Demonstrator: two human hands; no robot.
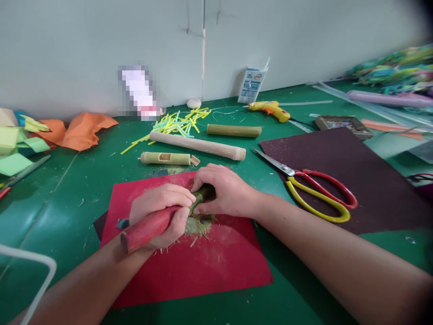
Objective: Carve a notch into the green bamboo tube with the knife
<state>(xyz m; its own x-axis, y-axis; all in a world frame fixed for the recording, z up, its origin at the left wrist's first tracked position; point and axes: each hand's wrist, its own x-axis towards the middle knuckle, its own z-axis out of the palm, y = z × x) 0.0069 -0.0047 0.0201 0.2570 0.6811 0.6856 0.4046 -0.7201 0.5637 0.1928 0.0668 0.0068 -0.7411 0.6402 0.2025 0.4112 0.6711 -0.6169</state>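
Observation:
Wrapped in the fingers of my left hand (154, 203) is a tool with a thick red wooden handle (149, 229). Its working end is hidden, so I cannot tell its kind. My right hand (232, 189) grips a short green bamboo tube (200, 198), partly covered by the fingers. The handle's front end meets the tube between both hands. Below them lies a red sheet (216, 266) with fibrous shavings (199, 228) on it. Just behind the hands is a bamboo tube with a cut rectangular opening (182, 159).
Beyond lie a pale bamboo stick (199, 146), another bamboo piece (233, 131) and yellow-green strips (177, 123). Scissors (294, 173) rest open on a dark sheet (382, 194) at right. A yellow glue gun (270, 109) sits near the wall. Orange paper (84, 131) is at left.

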